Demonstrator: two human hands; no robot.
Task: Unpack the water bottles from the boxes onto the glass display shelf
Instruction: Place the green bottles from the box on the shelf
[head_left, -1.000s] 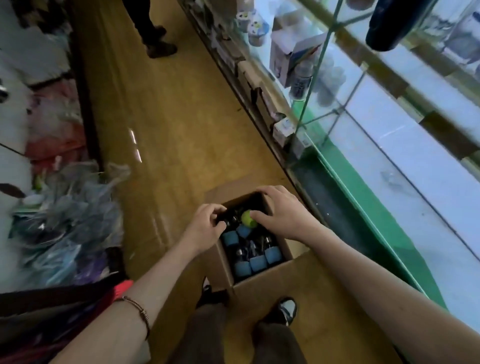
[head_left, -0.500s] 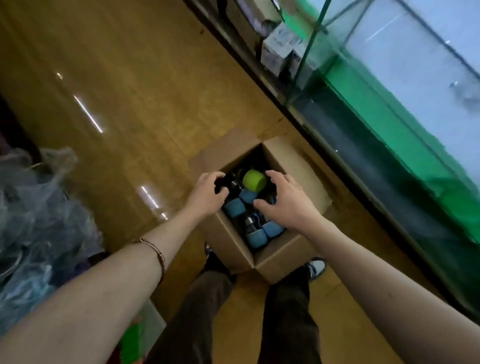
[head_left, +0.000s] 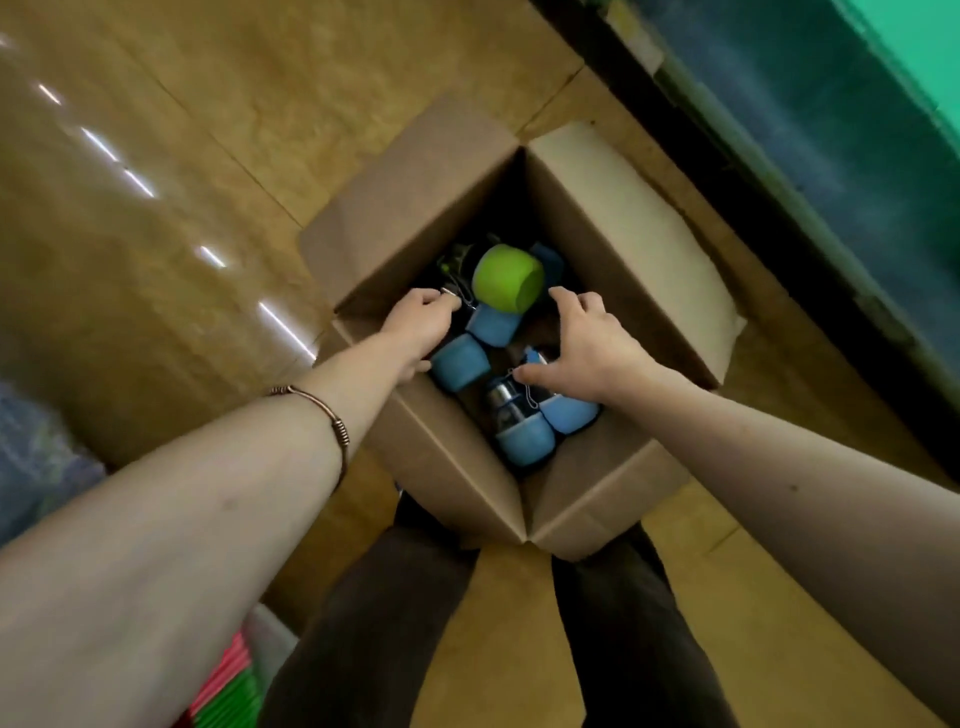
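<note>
While the open cardboard box (head_left: 613, 234) sits on the wooden floor (head_left: 182, 182) packed with blue bottles (head_left: 460, 361) and one green bottle (head_left: 506, 278), both hands reach in, left hand (head_left: 421, 325) and right hand (head_left: 587, 348) with fingers curled, pinching small metal clips (head_left: 527, 397).

The place looks like a shop: an opened cardboard box (head_left: 410, 208) packed with many alike blue-capped bottles (head_left: 460, 361) stands on a glossy wooden floor (head_left: 156, 218), beside the dark base of a green-backed glass display case (head_left: 831, 130).
</note>
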